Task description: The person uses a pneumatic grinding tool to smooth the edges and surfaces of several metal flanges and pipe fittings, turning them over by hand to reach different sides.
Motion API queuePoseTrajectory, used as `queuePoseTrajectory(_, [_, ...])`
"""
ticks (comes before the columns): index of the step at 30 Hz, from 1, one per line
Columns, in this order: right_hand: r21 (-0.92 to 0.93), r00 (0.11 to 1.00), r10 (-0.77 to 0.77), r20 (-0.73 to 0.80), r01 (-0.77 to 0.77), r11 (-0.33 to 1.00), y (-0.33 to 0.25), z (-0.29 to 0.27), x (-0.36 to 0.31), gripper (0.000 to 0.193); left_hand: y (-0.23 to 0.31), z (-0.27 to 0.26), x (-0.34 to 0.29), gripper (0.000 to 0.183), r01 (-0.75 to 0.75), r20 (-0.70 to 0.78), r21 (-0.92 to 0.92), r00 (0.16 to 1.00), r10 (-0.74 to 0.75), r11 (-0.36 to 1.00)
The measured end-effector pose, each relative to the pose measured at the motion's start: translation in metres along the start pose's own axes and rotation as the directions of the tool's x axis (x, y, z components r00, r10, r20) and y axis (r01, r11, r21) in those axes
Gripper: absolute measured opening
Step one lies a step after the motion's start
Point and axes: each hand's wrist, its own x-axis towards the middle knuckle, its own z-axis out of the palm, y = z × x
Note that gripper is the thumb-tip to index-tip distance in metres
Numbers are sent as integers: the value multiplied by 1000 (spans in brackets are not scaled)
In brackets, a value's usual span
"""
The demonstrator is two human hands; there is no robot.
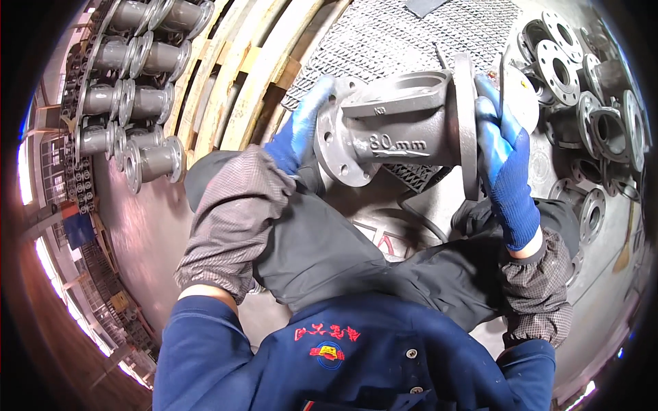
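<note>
Beyond the dark trouser legs (329, 253), a grey flanged casting (404, 127) is held lengthwise between both hands: the left grip (301, 127) clasps the rim of its left flange, and the right grip (504, 147) holds the right flange from its outer side. Smooth coated gloves on bare metal could slip, or uneven pressure could roll the body toward the knees; whether anything props it underneath is unclear. Farther out, a careless swing could strike the pale disc (521, 99), scrape the metal mesh (384, 41), or knock the piled castings (565, 130) at right
</note>
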Motion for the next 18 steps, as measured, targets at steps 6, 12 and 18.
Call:
queuePoseTrajectory(6, [4,999,-46,-19,46,999,21,-8,4,37,16,39,-12,45,68,-71,-166,994,-81,984])
queuePoseTrajectory(12, [288,987,147,58,-158,945,30,10,-9,37,46,8,-29,54,-498,263,772,816,515,394])
queuePoseTrajectory(18, [-231,896,-262,359,357,905,73,38,-22,34,80,26,-64,55,-337,50,854,812,582,396])
